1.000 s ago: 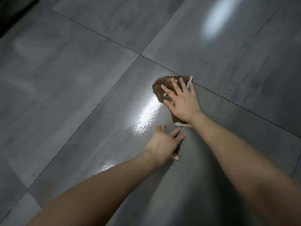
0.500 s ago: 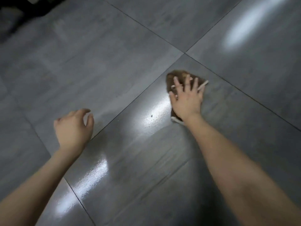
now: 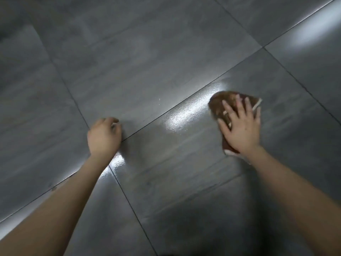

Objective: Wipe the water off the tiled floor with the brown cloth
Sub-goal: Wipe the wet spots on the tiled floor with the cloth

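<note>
Water (image 3: 186,115) glistens between brown cloth (image 3: 220,104) and left hand (image 3: 104,137).

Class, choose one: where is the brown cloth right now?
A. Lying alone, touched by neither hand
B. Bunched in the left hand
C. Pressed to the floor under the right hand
C: the right hand lies flat, fingers spread, on the cloth against the floor; the left hand is empty.

The right hand (image 3: 240,130) hides most of the brown cloth (image 3: 219,105) (its edges blurred).
</note>
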